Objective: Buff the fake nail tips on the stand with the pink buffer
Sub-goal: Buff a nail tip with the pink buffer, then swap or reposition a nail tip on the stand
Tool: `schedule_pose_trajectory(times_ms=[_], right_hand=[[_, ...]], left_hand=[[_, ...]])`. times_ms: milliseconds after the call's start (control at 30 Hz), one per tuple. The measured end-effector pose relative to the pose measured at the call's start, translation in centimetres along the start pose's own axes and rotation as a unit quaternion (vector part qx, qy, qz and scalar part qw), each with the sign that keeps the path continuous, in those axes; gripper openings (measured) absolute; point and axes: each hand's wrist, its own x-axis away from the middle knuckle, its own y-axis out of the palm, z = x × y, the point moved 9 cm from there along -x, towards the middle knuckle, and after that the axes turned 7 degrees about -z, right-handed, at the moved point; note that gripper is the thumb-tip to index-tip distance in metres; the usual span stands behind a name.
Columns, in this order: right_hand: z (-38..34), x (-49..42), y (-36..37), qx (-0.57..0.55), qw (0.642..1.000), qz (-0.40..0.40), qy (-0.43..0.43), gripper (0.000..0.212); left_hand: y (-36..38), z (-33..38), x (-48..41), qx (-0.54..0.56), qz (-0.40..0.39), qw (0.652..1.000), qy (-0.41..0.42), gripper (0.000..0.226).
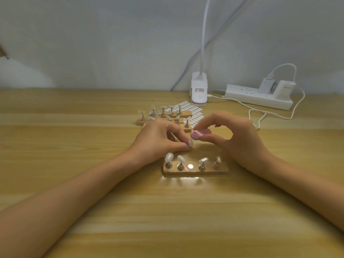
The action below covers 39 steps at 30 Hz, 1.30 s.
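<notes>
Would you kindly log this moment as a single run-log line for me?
left hand: pinches nail tip | right hand: holds buffer near it | stand: four tips, one spot bare

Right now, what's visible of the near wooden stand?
The near stand is a pale wooden bar lying flat on the table. Four metal pegs stand in a row on it, each topped by a whitish nail tip; the middle spot shows only a bare round disc. Nothing grips it.
</notes>
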Motion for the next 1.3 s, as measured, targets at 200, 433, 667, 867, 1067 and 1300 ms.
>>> schedule_pose_trajectory(times_ms=[200,433,667,867,1067,1300], right_hand=[[0.9,-0.1,0.6,-0.002,0.999,-0.016,0.032,0.021],[1.2,0.6,0.1,-0.027,0.998,-0.007,0.048,0.017],[1.4,0.8,-0.3,-0.05,0.997,-0.007,0.056,0.011],[1.6,0.9,-0.1,-0.06,0.996,-0.019,0.064,0.019],[1.6,0.9,0.2,-0.069,0.995,-0.029,0.059,0.019],[1.6,0.9,0.4,-0.063,0.996,-0.043,0.052,0.027]], left_hand=[[0.0,-0.2,0.1,0.006,-0.003,1.0,0.002,0.015],[-1.6,1.6,1.9,0.111,-0.015,0.993,0.03,0.014],[0.2,5.9,3.7,-0.061,-0.127,0.985,0.104,0.016],[1.0,4.2,3.8,-0.055,-0.103,0.991,0.061,0.014],[1.7,3.5,3.8,-0.047,-0.058,0.995,0.072,0.012],[1.6,3.1,3.6,-0.044,-0.056,0.996,0.06,0.012]])
